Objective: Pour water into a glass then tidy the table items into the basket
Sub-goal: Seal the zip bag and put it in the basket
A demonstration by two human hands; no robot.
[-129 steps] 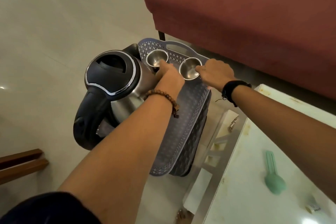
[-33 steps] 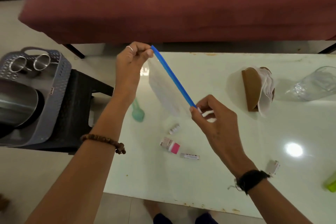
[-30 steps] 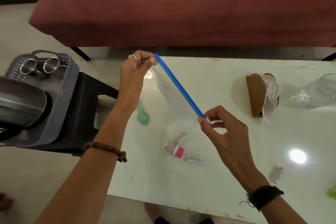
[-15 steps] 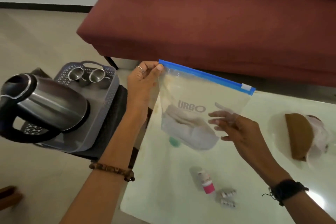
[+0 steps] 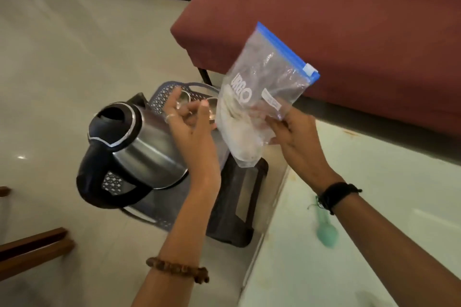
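the right hand [image 5: 295,137] pinches the zip bag [image 5: 262,97] low while the left hand [image 5: 192,124] hangs open, so it could flop against the kettle [image 5: 139,142] crowding the basket [image 5: 162,93].

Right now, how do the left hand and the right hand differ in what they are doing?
The right hand pinches the zip bag at its lower part, holding it up; the left hand is open and holds nothing. The left hand hovers beside the kettle over the basket; the right hand is nearer the table. Both wear a wristband.
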